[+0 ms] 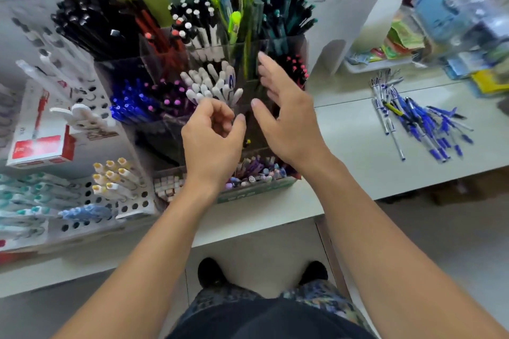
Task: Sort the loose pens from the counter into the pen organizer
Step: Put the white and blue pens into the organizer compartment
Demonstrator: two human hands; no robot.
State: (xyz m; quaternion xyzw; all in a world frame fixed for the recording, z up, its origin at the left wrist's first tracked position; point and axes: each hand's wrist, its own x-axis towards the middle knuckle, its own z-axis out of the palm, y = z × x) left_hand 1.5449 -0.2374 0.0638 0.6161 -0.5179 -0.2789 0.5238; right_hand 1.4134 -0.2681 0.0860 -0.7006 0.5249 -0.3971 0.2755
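At the far left a red-and-white cardboard pen box (41,146) leans by a white perforated rack of yellow-capped markers (115,176); the print on the box is too blurred to read. In the middle stands the clear acrylic pen organizer (162,63), its compartments packed upright by colour — black, blue, purple, white-capped, green — probably so each kind is found at a glance. The left hand (212,137) hovers just before the white-capped pens (212,85), fingers loosely curled toward the thumb and holding nothing I can see. Beside it the right hand (286,115) is spread, fingers straight, over the organizer's right compartments, also empty. Well to the right, the loose blue-and-clear ballpoint pens (421,118) lie scattered on the white counter (358,146) — still unsorted, their markings illegible.
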